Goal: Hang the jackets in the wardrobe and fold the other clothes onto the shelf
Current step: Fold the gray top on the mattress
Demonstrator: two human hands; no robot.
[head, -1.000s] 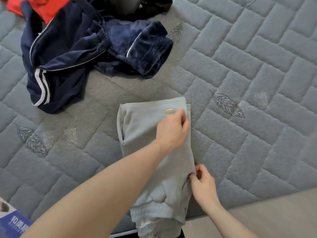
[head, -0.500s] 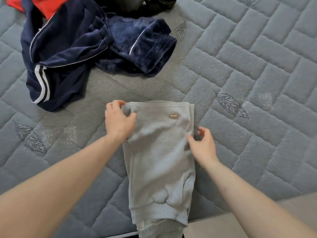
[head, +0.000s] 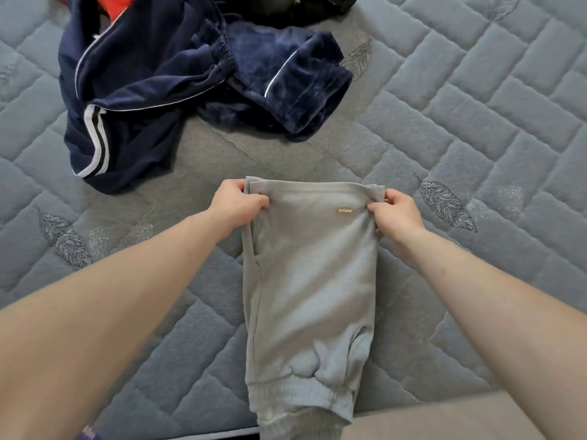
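I hold the folded grey sweatpants (head: 309, 281) by their far edge, my left hand (head: 236, 206) pinching the left corner and my right hand (head: 395, 212) pinching the right corner, fingers curled into the cloth. The pants lie lengthwise between my forearms on the quilted grey mattress (head: 460, 122), cuffs hanging over its near edge. Beyond my hands, well apart from the pants, a navy striped jacket (head: 127, 100) lies crumpled, touching a navy velvet garment (head: 286, 87).

Grey sweatpants (head: 309, 281) folded lengthwise, flat on mattress (head: 476, 128).
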